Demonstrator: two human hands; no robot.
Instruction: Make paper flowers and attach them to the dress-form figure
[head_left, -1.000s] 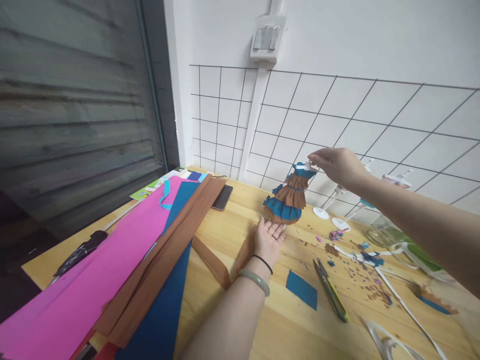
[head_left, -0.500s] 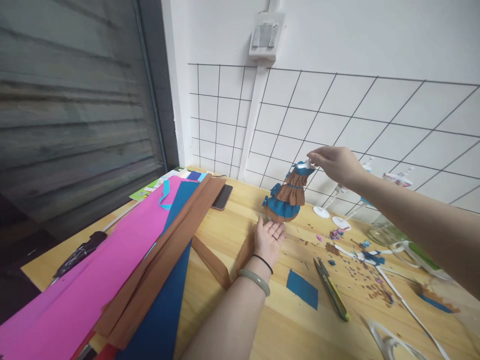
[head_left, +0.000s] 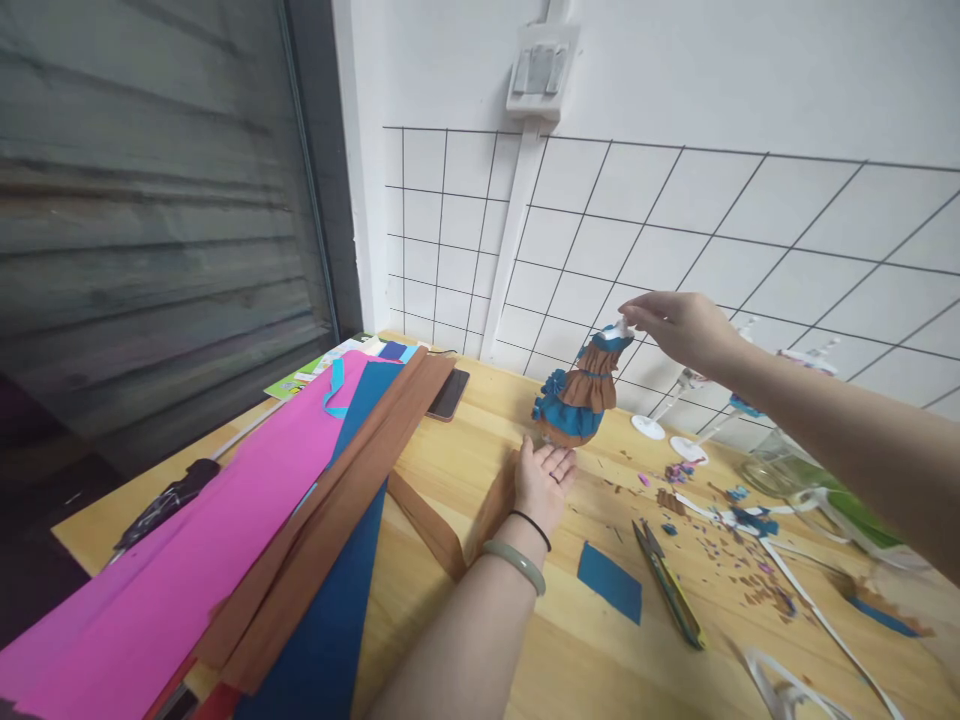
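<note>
A small doll-sized dress form (head_left: 589, 388), dressed in ruffled brown and blue crepe paper with blue flower trim on its left side, hangs tilted above the table. My right hand (head_left: 671, 322) pinches it by its white top. Just beneath the skirt, my left hand (head_left: 546, 478) lies palm up with its fingers stretched out; whether it touches the hem I cannot tell. A blue paper rectangle (head_left: 610, 582) and yellow-handled thread snips (head_left: 667, 582) are on the table to the right of my left forearm.
Long strips of pink paper (head_left: 247, 530), brown paper (head_left: 337, 500) and blue paper (head_left: 315, 630) cover the left side. A phone (head_left: 448, 394) lies behind them. Paper scraps (head_left: 742, 560), white ribbon (head_left: 810, 605), a glass jar (head_left: 772, 465) and white stands (head_left: 648, 427) are at right.
The dress form has turned slightly in my right hand. My left hand keeps its open palm below it. The whole view has shifted a little.
</note>
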